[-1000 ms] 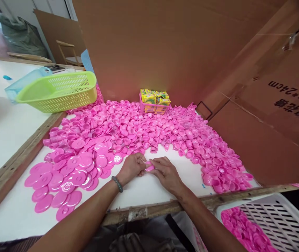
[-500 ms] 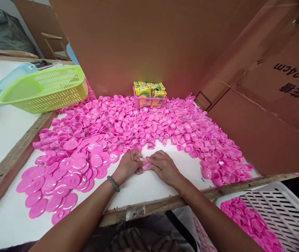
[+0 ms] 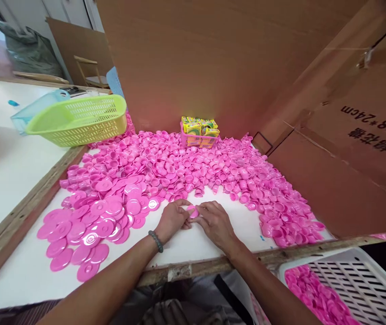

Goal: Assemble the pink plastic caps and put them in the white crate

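At the near right corner, the white crate (image 3: 365, 273) held pink parts. On the table (image 3: 193, 250), your left hand (image 3: 172, 220) and right hand (image 3: 215, 223) met, fingertips of both pinched shut on one small pink piece (image 3: 192, 211) between them. Flat pink discs (image 3: 91, 225) lay to the left, the heap of pink cups (image 3: 196, 167) behind. Farther back: small pink basket (image 3: 197, 141), green basket (image 3: 77, 119), cardboard wall (image 3: 213, 58).

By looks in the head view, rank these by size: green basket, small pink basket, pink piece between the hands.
1. green basket
2. small pink basket, though it sits farthest back
3. pink piece, smallest despite being nearest
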`<state>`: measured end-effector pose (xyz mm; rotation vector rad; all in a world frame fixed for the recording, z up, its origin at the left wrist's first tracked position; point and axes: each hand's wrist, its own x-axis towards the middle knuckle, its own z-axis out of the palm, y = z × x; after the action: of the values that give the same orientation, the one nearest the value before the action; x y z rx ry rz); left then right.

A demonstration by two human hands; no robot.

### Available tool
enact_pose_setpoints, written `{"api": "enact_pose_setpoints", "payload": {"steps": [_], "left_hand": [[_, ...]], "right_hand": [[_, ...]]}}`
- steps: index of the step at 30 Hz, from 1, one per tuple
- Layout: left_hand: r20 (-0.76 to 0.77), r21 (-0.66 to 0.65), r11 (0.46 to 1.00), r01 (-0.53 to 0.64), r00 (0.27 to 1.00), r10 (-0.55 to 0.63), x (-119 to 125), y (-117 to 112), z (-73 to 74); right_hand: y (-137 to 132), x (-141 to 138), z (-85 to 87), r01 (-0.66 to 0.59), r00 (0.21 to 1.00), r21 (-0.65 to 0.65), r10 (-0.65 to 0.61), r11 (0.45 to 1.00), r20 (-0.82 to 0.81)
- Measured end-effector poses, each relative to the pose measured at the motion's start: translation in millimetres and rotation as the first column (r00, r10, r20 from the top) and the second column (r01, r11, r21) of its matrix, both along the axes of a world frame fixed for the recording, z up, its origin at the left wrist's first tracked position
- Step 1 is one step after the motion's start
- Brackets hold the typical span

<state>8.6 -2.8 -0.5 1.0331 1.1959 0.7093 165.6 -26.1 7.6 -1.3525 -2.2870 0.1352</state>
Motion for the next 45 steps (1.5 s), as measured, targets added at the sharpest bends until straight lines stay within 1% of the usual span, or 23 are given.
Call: {"api": "enact_pose_setpoints", "payload": {"steps": [3,7,13,15,18,23,28,30,33,38,42,45], "left_hand": [[0.007,-0.022,1.000,-0.019,1.000,0.020,0,2,0.7],[-0.026,-0.069,0.997,-0.040,0.999,0.039,-1,5,-0.3],[-0.063,-0.082,0.995,-0.058,0.997,0.053,0,8,-2.7],[-0.060,-0.080,0.996,-0.045,0.997,0.040,-1,8,-2.8],[-0.037,-0.047,0.999,-0.011,0.999,0.010,-2,7,-2.6],[0.010,0.033,0.999,0.041,0.999,-0.042,-6,6,-0.8],[0.035,0.034,0.991,0.127,0.991,-0.128,-9,8,2.9],[0.024,0.052,0.986,0.159,0.987,-0.161,-9,9,3.5],[0.025,0.031,0.985,0.172,0.985,-0.173,-10,9,3.8],[0.042,-0.067,0.993,0.096,0.995,-0.093,-9,8,4.7],[-0.027,-0.088,0.992,0.089,0.995,-0.092,-8,7,3.7],[-0.042,-0.092,0.992,0.087,0.995,-0.091,-7,6,2.7]], "right_hand": [[0,-4,-1.0,0.009,0.999,0.007,-0.009,1.000,0.034],[3,-5,-2.2,-0.023,1.000,-0.013,0.023,1.000,0.003],[8,-7,-1.9,-0.054,0.999,-0.025,0.054,0.998,-0.003],[8,-6,-3.0,-0.050,0.998,-0.049,0.049,0.998,-0.030],[7,-1,-7.5,-0.049,0.990,-0.089,0.037,0.995,-0.133],[10,5,-13.5,-0.102,0.956,-0.132,0.061,0.986,-0.288],[9,6,-8.4,-0.082,0.943,-0.267,-0.012,0.960,-0.333],[7,7,-6.2,-0.116,0.942,-0.318,0.002,0.941,-0.337],[7,8,-4.4,-0.156,0.948,-0.341,0.043,0.927,-0.316],[6,7,-2.4,-0.135,0.967,-0.275,0.065,0.952,-0.248],[4,3,-0.3,-0.121,0.989,-0.205,0.100,0.971,-0.111],[0,0,-0.1,-0.092,0.996,-0.179,0.088,0.979,-0.031]]}}
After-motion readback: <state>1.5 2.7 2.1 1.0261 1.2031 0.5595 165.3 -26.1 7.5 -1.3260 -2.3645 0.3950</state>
